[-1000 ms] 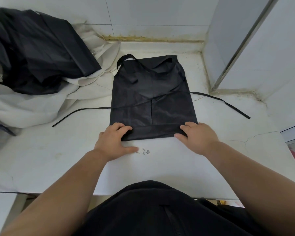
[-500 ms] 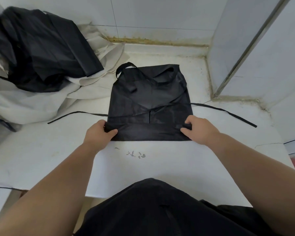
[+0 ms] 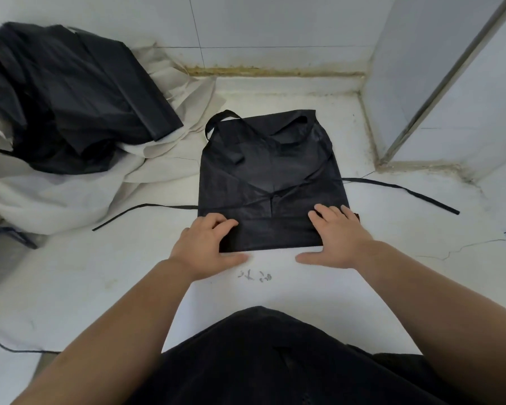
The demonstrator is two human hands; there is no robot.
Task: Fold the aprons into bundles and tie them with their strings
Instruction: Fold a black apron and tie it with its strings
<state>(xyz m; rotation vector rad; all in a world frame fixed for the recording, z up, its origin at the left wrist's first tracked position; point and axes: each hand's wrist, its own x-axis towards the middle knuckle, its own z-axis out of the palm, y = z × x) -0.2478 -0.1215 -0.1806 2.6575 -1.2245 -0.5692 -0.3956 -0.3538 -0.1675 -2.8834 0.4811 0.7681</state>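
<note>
One black apron of thin, faintly glossy, creased cloth lies flat on the white, cracked surface, roughly rectangular, its neck loop at the far end. Two narrow strings run out sideways, the left string and the right string. Its near edge is doubled into a flat band. The left hand rests on the band's left corner, fingers loosely bent, thumb on the surface. The right hand presses the right corner with fingers spread flat. The apron reaches away from both hands.
</note>
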